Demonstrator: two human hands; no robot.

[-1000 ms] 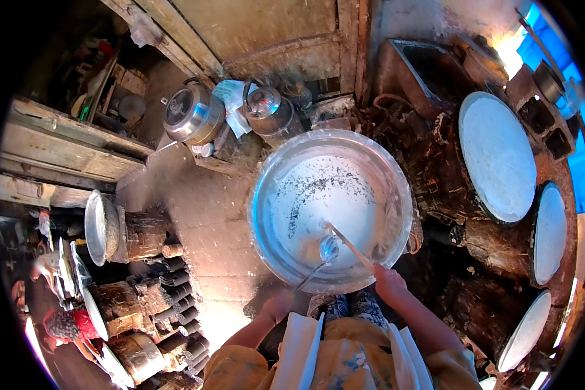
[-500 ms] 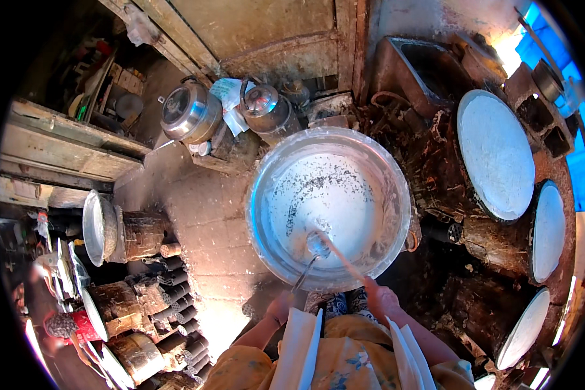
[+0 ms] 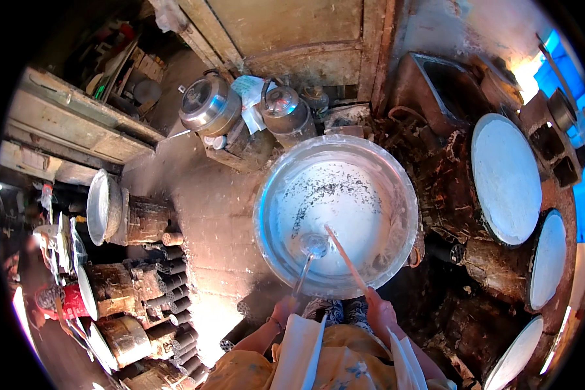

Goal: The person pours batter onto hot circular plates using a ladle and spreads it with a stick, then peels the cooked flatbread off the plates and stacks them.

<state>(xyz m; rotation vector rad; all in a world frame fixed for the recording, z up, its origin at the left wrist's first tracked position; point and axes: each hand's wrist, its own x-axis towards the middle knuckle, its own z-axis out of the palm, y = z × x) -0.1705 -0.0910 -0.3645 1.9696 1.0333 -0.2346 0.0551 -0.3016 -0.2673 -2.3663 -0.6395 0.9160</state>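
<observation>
In front of me stands a large, round metal basin (image 3: 406,250) holding a white liquid (image 3: 354,221). Dark specks float in an arc over the liquid's far half. My left hand (image 3: 283,311) is closed round the handle of a metal ladle (image 3: 314,244), whose round bowl rests at the liquid, near the basin's near side. A slim wooden stick (image 3: 346,257) is gripped in my right hand (image 3: 381,312) at the near rim. Its tip touches the liquid just right of the ladle bowl, apart from it.
A steel pot with a lid (image 3: 208,107) and a kettle (image 3: 283,110) stand beyond the basin. Drum-like stoves with white round tops (image 3: 506,179) line the right. At left are a metal bowl (image 3: 101,208) on a stand, more drums (image 3: 123,338) and stacked black briquettes (image 3: 174,292).
The stick has swung from across the ladle bowl to its right, and the two are now apart. Both hands keep their hold. The whole view has shifted slightly.
</observation>
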